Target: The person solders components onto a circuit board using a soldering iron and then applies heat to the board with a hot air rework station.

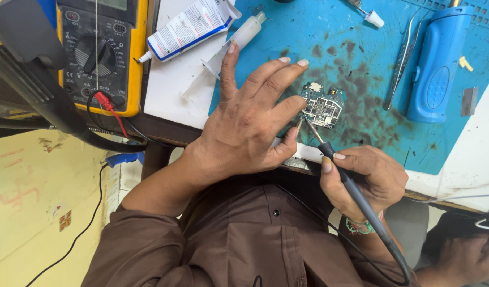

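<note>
A small phone circuit board [325,106] lies on a stained blue mat [350,48]. My left hand [250,122] rests flat on the bench edge with fingers spread, its fingertips touching the board's left side. My right hand [364,178] grips a black soldering iron [356,194] like a pen. The iron's metal tip [311,127] touches the board's lower left edge, beside my left index finger. Its cable runs down past my wrist.
A yellow multimeter [104,53] with red and black leads stands at the left. A glue tube [189,26] and a syringe [231,45] lie behind my left hand. Tweezers [404,58] and a blue tool [438,66] lie at the right. Another person's hand [467,258] shows at lower right.
</note>
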